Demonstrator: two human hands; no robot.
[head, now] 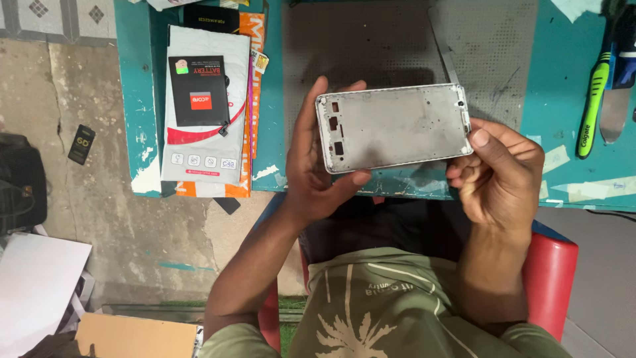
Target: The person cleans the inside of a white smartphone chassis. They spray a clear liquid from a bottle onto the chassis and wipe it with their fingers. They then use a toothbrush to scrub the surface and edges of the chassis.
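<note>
A battery pack [199, 91], green toothbrush [591, 106] and grey mat [371, 40] lie on the teal table [139, 99].

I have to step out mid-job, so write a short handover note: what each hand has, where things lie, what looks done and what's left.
Left hand: grips the left end of the silver phone frame, thumb underneath.
Right hand: pinches its right end.
The frame is held flat over the grey work mat, bare inner side up.
Battery packages lie stacked at the left of the teal table; toothbrush at right.
Done: frame looks stripped. Left: nothing fitted into it yet.
</note>
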